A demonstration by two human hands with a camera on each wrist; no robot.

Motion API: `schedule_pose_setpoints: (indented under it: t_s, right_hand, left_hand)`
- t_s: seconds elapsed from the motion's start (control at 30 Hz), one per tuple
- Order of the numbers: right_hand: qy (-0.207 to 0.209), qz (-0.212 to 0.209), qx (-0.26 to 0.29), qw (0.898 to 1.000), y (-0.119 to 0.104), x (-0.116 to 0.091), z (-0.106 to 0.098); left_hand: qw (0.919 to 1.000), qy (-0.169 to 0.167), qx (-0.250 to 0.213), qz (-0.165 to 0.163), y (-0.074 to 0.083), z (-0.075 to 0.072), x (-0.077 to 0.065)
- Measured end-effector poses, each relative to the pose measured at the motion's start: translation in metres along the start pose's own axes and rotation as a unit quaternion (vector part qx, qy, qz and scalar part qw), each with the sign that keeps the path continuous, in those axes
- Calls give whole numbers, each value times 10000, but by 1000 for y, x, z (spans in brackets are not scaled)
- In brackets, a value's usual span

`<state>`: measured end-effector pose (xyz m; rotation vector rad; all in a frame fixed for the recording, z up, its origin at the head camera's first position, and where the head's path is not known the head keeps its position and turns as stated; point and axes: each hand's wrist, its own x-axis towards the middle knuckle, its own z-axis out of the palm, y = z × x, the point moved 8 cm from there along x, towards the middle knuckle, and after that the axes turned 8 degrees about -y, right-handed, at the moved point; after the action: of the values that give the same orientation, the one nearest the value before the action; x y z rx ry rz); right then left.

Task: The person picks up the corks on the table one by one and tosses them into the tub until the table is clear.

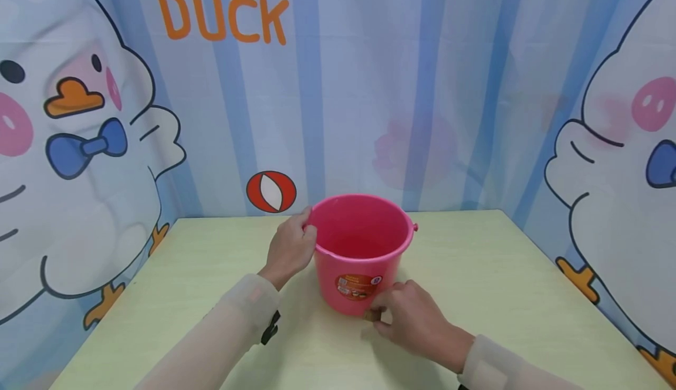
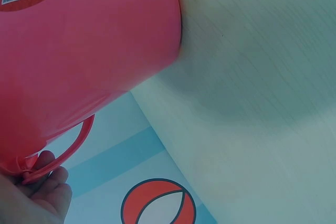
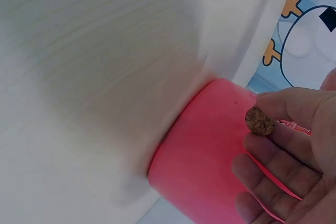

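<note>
A pink plastic bucket (image 1: 327, 278) stands on the table with its mouth facing up and an orange-red label (image 1: 359, 286) on its front. My left hand (image 1: 290, 243) grips the left of its rim. In the left wrist view, the fingers of that hand sit at the joint of the curved pink handle (image 2: 79, 142). Low in front of the bucket, my right hand (image 1: 414, 319) pinches a small brown cork (image 3: 260, 121) between thumb and index finger. The cork's round, speckled end shows in the right wrist view, and the other fingers lie beside the bucket wall.
The pale wood-grain table (image 1: 222, 273) carries the bucket. Behind it hangs a blue striped curtain (image 1: 348, 85) with printed ducks, a red-and-white ball and orange letters. A dark band (image 1: 270, 328) shows at the left wrist.
</note>
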<state>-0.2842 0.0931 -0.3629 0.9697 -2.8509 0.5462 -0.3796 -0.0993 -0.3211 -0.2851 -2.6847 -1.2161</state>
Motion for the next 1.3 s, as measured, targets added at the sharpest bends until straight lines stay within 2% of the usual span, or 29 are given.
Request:
schedule_pose_setpoints:
  t_s: [0.33, 0.67, 0.97, 1.3]
  right_hand:
    - [337, -178, -131, 9992, -5, -6, -13]
    - [542, -58, -171, 9984, -9, -6, -20]
    - [994, -144, -384, 9942, -13, -11, -31]
    - [1128, -2, -314, 9931, -12, -11, -39]
  left_hand:
    - [10000, -33, 22, -25, 0, 0, 0]
    - [10000, -55, 29, 26, 0, 0, 0]
    - [10000, -56, 24, 30, -1, 0, 1]
    - [10000, -46, 24, 46, -1, 1, 1]
